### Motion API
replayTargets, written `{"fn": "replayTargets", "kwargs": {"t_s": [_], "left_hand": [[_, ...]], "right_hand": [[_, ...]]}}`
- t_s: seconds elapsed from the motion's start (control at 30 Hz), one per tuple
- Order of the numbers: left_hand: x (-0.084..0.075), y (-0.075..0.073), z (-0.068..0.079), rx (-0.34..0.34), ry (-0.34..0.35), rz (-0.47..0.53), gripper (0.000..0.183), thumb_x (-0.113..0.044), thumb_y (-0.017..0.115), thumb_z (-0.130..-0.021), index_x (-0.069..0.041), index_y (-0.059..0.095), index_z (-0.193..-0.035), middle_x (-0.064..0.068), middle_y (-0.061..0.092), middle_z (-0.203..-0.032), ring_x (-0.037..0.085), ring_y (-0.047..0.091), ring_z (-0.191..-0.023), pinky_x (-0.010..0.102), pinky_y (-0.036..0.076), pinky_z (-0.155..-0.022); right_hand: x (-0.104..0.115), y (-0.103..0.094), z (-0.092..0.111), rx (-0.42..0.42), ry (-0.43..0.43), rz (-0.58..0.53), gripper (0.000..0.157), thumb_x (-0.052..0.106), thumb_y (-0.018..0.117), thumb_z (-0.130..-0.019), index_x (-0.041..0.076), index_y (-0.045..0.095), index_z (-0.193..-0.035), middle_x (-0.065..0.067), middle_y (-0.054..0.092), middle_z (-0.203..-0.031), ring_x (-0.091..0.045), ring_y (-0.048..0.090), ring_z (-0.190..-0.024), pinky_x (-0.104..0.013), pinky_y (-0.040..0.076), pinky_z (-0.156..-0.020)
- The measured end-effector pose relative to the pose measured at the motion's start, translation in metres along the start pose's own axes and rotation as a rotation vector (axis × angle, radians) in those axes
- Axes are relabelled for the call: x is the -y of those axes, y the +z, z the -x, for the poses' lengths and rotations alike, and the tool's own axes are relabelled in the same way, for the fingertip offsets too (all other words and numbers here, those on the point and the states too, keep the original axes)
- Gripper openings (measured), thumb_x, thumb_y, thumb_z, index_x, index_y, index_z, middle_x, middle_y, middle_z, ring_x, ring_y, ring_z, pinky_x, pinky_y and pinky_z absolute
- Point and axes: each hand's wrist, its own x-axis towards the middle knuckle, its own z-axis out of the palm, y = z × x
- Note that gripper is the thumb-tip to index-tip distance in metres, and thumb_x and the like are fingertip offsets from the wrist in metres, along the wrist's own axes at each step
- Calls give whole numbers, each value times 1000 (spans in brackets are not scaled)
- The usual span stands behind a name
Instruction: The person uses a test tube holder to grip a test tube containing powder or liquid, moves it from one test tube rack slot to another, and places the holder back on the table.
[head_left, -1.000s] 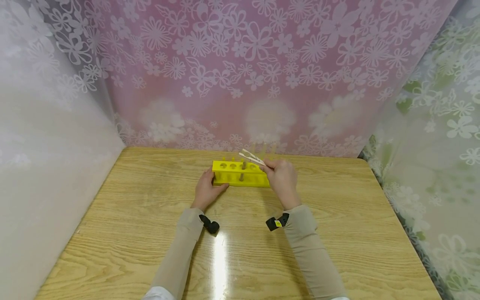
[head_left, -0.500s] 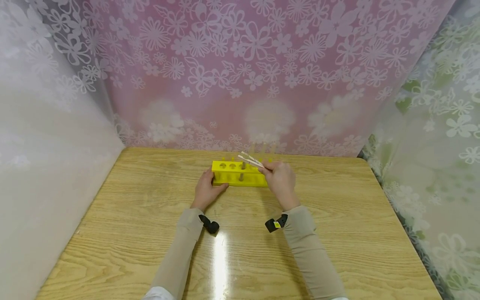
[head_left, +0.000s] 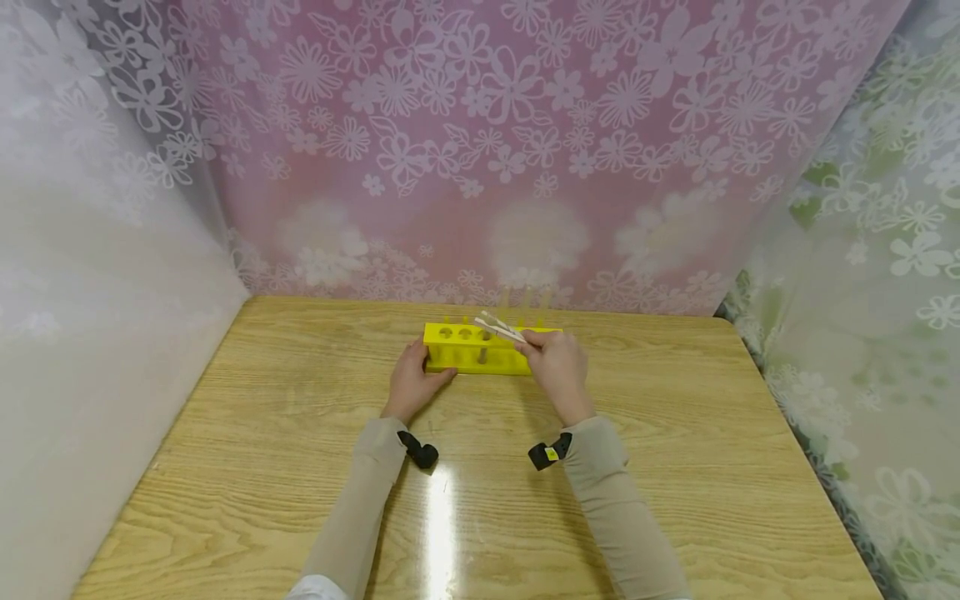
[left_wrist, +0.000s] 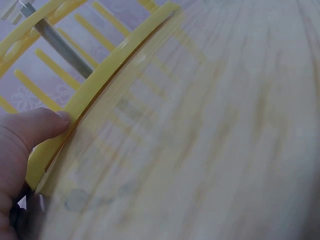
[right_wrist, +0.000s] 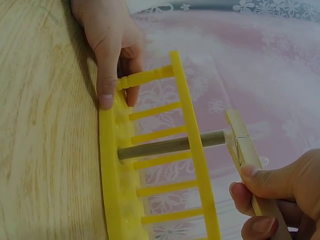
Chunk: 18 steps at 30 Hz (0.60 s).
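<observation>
A yellow test tube rack (head_left: pixel 454 342) stands on the table. My left hand (head_left: pixel 411 385) holds its left end, the thumb (left_wrist: pixel 37 127) lying on the base in the left wrist view. One test tube (right_wrist: pixel 167 148) with grey-brown contents stands in the rack; its upper part is clear. My right hand (head_left: pixel 558 367) grips a wooden test tube clamp (right_wrist: pixel 246 150) by its handle, above the rack. In the right wrist view the clamp's tips are at the tube's upper part, just above the rack's top board. Whether they squeeze the glass, I cannot tell.
Yellow pegs (head_left: pixel 447 320) line the rack's back, and pale upright tubes (head_left: pixel 527 300) rise behind its right half. The wooden table (head_left: pixel 300 467) extends around it. A pink flowered curtain (head_left: pixel 480 167) hangs close behind, with pale curtains at both sides.
My right hand has moved slightly down and left, lowering the clamp onto the tube's upper part. The clamp's tips have come closer together. The left hand and rack have stayed nearly still.
</observation>
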Motion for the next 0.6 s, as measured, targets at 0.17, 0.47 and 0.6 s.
{"fn": "replayTargets", "kwargs": {"t_s": [0.17, 0.47, 0.6], "left_hand": [[-1, 0, 0, 0, -3, 1, 68, -35, 80, -85, -10, 52, -142, 8, 50, -147, 30, 49, -129, 46, 39, -110], [0, 0, 0, 10, 1, 6, 69, -33, 79, -86, -10, 51, -144, 10, 44, -152, 30, 44, -136, 41, 21, -121], [-1, 0, 0, 4, 15, 11, 67, -31, 79, -86, -10, 52, -142, 10, 49, -147, 29, 49, -131, 39, 18, -122]], "right_hand": [[1, 1, 1, 8, 22, -12, 29, 25, 75, -89, 10, 76, -114, -10, 75, -85, -13, 29, -38, -25, 23, -37], [3, 1, 1, 36, 54, 16, 29, 25, 75, -89, 11, 76, -115, -9, 76, -89, -15, 32, -41, -25, 24, -39], [3, 2, 1, 37, 58, 32, 30, 25, 76, -89, 10, 76, -115, -10, 76, -90, -16, 37, -42, -26, 25, -40]]}}
